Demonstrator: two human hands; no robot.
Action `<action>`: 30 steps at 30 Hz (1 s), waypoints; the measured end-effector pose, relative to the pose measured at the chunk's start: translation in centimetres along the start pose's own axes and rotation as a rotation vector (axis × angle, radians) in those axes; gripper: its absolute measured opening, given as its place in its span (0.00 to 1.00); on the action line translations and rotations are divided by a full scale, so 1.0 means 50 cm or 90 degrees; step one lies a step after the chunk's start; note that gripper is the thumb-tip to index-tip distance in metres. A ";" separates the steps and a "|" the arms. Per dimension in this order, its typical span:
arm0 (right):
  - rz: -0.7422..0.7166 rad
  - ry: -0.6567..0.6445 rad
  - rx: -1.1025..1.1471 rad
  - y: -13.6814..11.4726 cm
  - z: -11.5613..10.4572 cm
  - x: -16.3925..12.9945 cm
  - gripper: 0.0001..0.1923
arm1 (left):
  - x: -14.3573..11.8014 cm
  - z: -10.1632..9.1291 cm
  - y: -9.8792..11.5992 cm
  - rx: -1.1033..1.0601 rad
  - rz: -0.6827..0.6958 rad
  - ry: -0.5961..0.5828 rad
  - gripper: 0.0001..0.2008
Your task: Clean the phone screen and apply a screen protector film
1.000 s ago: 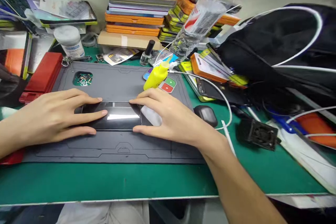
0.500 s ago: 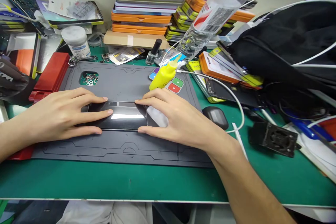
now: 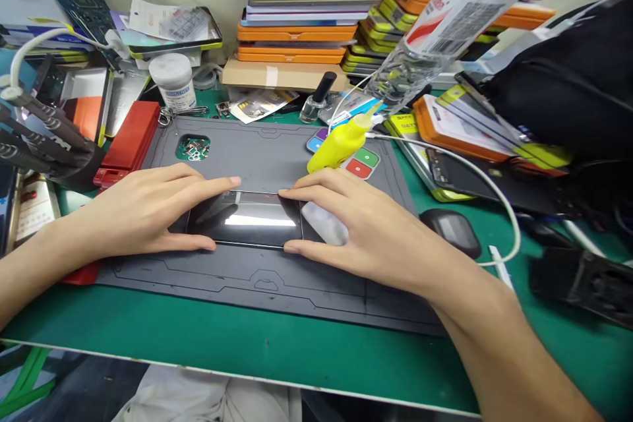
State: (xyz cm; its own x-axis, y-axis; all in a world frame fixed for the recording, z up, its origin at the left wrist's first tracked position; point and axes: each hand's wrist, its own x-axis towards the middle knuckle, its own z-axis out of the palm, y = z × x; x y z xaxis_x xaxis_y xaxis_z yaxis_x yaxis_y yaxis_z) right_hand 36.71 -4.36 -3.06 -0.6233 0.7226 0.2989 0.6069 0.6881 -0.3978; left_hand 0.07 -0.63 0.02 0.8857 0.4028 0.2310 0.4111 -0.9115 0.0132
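Phone [image 3: 247,217] flat and face up on grey mat [image 3: 277,151], in the middle of the bench. Left hand [image 3: 148,211] spread over its left end, fingers apart, thumb along the near edge, forefinger stretched along the far edge. Right hand [image 3: 366,231] spread over the right end, forefinger on the far edge, thumb at the near edge, a pale wipe [image 3: 324,224] showing beneath the palm. Neither hand clenched; both resting on the glass, framing it rather than lifting.

Likely risks: uneven pressure from either palm cracking or shifting the glossy panel; phone skating on the mat if pushed from one side only; grit from the screw pocket [image 3: 192,147] at far left scratching the glass if carried over. Yellow bottle [image 3: 341,145] lying tilted just beyond the right fingers, easily knocked, with a spill possible. White cable [image 3: 475,165] looping close past the right wrist, apt to snag.

Green bench top [image 3: 247,349] under the mat. Red case [image 3: 131,138] and white jar [image 3: 173,82] at far left. Stacked orange boxes [image 3: 297,33] against the wall. Black mouse [image 3: 452,231] at right, black bag [image 3: 568,86] beyond.
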 end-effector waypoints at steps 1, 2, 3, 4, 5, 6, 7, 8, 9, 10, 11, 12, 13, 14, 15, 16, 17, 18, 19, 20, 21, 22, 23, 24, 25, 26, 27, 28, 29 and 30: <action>0.001 0.000 -0.001 0.000 0.000 0.000 0.29 | 0.000 0.000 0.000 0.002 -0.001 -0.003 0.36; 0.001 0.001 -0.003 0.000 0.000 -0.001 0.29 | 0.000 -0.001 0.000 0.004 0.000 -0.007 0.36; 0.002 0.001 -0.003 0.000 0.001 -0.001 0.29 | 0.000 -0.001 0.000 0.005 0.001 -0.011 0.36; 0.004 0.002 -0.004 0.000 0.001 -0.002 0.28 | -0.001 -0.001 0.000 0.006 0.002 -0.016 0.36; 0.005 0.002 -0.004 0.001 0.001 -0.002 0.28 | -0.001 -0.002 -0.001 0.007 0.005 -0.017 0.36; 0.006 0.001 -0.003 0.001 0.001 -0.002 0.28 | -0.001 -0.001 -0.002 0.006 0.005 -0.019 0.35; 0.007 -0.001 -0.001 0.001 0.002 -0.003 0.28 | -0.002 -0.001 -0.002 0.006 0.006 -0.017 0.35; 0.007 -0.002 0.000 0.001 0.002 -0.003 0.28 | -0.002 -0.001 -0.003 0.006 0.006 -0.016 0.35; 0.008 -0.002 0.002 0.001 0.002 -0.003 0.28 | -0.003 0.000 -0.004 0.006 0.007 -0.014 0.35; 0.009 -0.003 0.004 0.001 0.002 -0.003 0.28 | -0.003 0.000 -0.004 0.005 0.007 -0.012 0.35; 0.012 -0.003 0.006 0.001 0.002 -0.003 0.28 | -0.003 0.000 -0.004 0.004 0.007 -0.012 0.35; 0.014 -0.004 0.008 0.001 0.002 -0.003 0.28 | -0.004 -0.001 -0.004 0.004 0.007 -0.014 0.35; 0.017 -0.006 0.011 0.001 0.003 -0.004 0.27 | -0.004 -0.002 -0.004 0.002 0.007 -0.015 0.35; 0.020 -0.007 0.014 0.001 0.003 -0.004 0.27 | -0.004 -0.003 -0.003 0.000 0.004 -0.019 0.35; 0.025 -0.008 0.017 0.001 0.003 -0.004 0.27 | -0.004 -0.004 -0.002 -0.004 0.002 -0.022 0.36; 0.029 -0.009 0.020 0.002 0.004 -0.004 0.27 | -0.004 -0.005 -0.002 -0.008 -0.002 -0.026 0.36; 0.034 -0.010 0.023 0.002 0.004 -0.005 0.27 | -0.004 -0.006 -0.001 -0.013 -0.006 -0.028 0.36; 0.037 -0.011 0.025 0.003 0.004 -0.005 0.27 | -0.004 -0.007 0.000 -0.016 -0.009 -0.029 0.37; 0.040 -0.014 0.026 0.003 0.005 -0.006 0.27 | -0.004 -0.008 0.000 -0.017 -0.008 -0.031 0.37; 0.041 -0.015 0.027 0.004 0.005 -0.006 0.27 | -0.004 -0.008 0.000 -0.016 -0.006 -0.034 0.37; 0.040 -0.016 0.027 0.004 0.005 -0.006 0.27 | -0.003 -0.007 0.000 -0.013 -0.003 -0.035 0.37; 0.038 -0.015 0.027 0.005 0.006 -0.007 0.27 | -0.003 -0.007 0.000 -0.011 -0.001 -0.037 0.37; 0.037 -0.013 0.026 0.005 0.006 -0.007 0.27 | -0.003 -0.006 0.000 -0.010 -0.002 -0.038 0.37; 0.036 -0.011 0.026 0.005 0.006 -0.007 0.27 | -0.002 -0.006 0.000 -0.011 -0.005 -0.040 0.36; 0.036 -0.009 0.025 0.005 0.006 -0.007 0.27 | -0.002 -0.005 -0.001 -0.013 -0.010 -0.039 0.36; 0.036 -0.008 0.025 0.004 0.005 -0.007 0.27 | -0.002 -0.004 -0.001 -0.015 -0.014 -0.039 0.36; 0.037 -0.009 0.025 0.004 0.004 -0.006 0.27 | -0.002 -0.004 -0.001 -0.016 -0.018 -0.039 0.36; 0.037 -0.011 0.025 0.003 0.003 -0.006 0.27 | -0.002 -0.003 -0.001 -0.016 -0.021 -0.042 0.36; 0.037 -0.014 0.026 0.003 0.002 -0.006 0.28 | -0.003 -0.003 -0.001 -0.016 -0.022 -0.041 0.37; 0.037 -0.016 0.030 0.003 0.001 -0.005 0.28 | -0.003 -0.002 -0.001 -0.016 -0.028 -0.046 0.37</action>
State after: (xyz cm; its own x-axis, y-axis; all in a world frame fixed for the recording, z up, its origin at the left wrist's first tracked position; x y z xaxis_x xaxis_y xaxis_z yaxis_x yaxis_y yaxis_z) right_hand 36.93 -4.46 -3.24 -0.6006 0.7588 0.2521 0.6185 0.6407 -0.4550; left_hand -0.11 -0.64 0.09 0.8804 0.4469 0.1589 0.4455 -0.8941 0.0466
